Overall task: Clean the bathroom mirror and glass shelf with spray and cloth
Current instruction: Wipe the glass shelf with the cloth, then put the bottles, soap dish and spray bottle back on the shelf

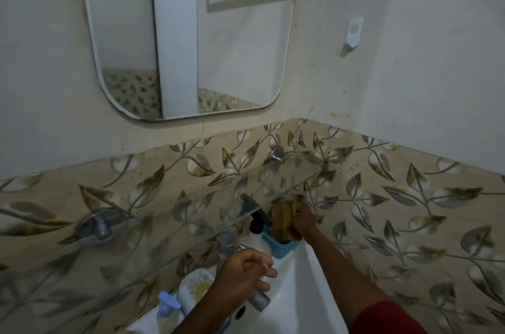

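Note:
A rounded mirror (191,41) hangs on the wall above a glass shelf (153,227) on chrome brackets. Under the shelf's right end my right hand (304,220) grips a brown cloth (281,220) that sits in a blue holder (281,249) on the sink's rim. A white spray bottle (258,238) with a black trigger head stands beside that holder. My left hand (243,279) is just in front of the bottle, fingers loosely curled around nothing, above the chrome tap (259,301).
A white sink (295,303) fills the lower middle. On its left rim stand a white soap container (195,287) and a small bottle with a pale blue cap (166,311). Leaf-patterned tiles cover the walls; a white wall hook (354,32) is at the right.

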